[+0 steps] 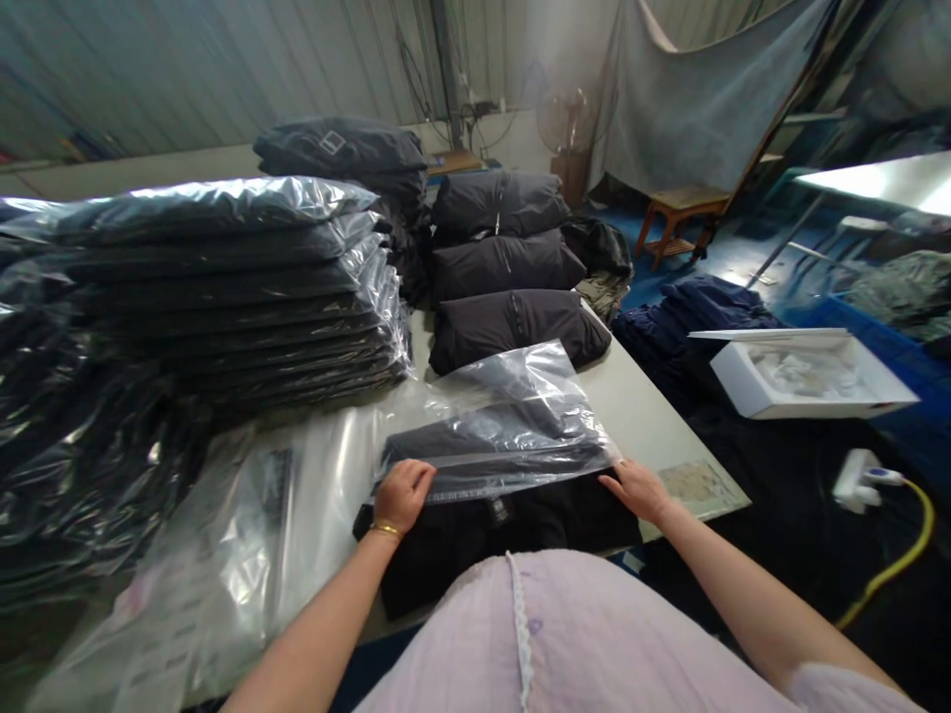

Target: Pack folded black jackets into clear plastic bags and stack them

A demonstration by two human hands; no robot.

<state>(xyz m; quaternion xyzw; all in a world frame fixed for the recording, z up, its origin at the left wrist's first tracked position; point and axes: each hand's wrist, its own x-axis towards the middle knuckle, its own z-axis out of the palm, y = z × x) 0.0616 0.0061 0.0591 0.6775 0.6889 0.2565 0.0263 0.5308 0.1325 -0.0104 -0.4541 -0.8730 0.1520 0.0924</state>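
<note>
- A pale tabletop (646,396) carries the things, its bare surface showing just beyond the right hand (637,489).
- Between that hand and the left hand (403,493), a black garment (446,545) lies partly under a clear bag (512,436).
- Left of the left hand, clear plastic sheets (319,505) lie flat.
- Beyond them, farther left, stands a tall stack of bagged dark garments (282,287).
- Beyond both hands sit folded dark bundles (512,322), one behind another.
- Beside the right hand, a mottled patch (698,487) marks the corner.
</note>
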